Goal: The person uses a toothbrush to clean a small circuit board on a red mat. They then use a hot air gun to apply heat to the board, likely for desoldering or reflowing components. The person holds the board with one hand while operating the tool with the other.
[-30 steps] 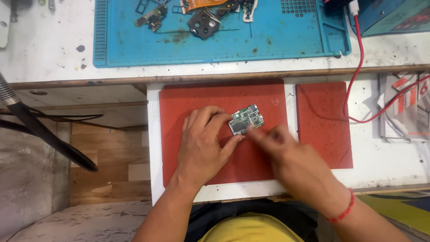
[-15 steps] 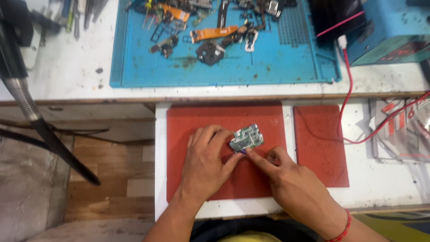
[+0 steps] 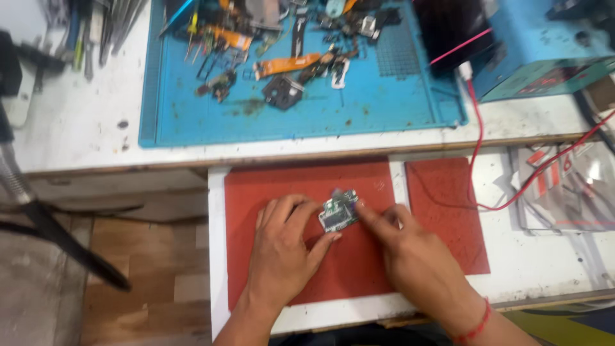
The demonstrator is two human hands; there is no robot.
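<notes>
A small green circuit board (image 3: 339, 212) lies on a red mat (image 3: 301, 179) on a pull-out white shelf. My left hand (image 3: 285, 250) rests flat on the mat, its fingertips and thumb pinching the board's left and lower edges. My right hand (image 3: 413, 263) comes in from the right with its fingers bunched; the fingertips touch the board's right edge. Whether a tool is in those fingers is too blurred to tell. A red thread band circles my right wrist.
A blue work mat (image 3: 359, 106) on the white bench behind holds several loose parts, orange flex cables and tweezers. A blue box-shaped device (image 3: 544, 57) stands at the back right with a red wire (image 3: 477, 154) running over a second red mat (image 3: 448, 211). A dark stand arm (image 3: 57, 237) crosses the left.
The camera view has tilted up, so the bench and blue mat show more. Both hands stay on the board; it has turned slightly under the fingers.
</notes>
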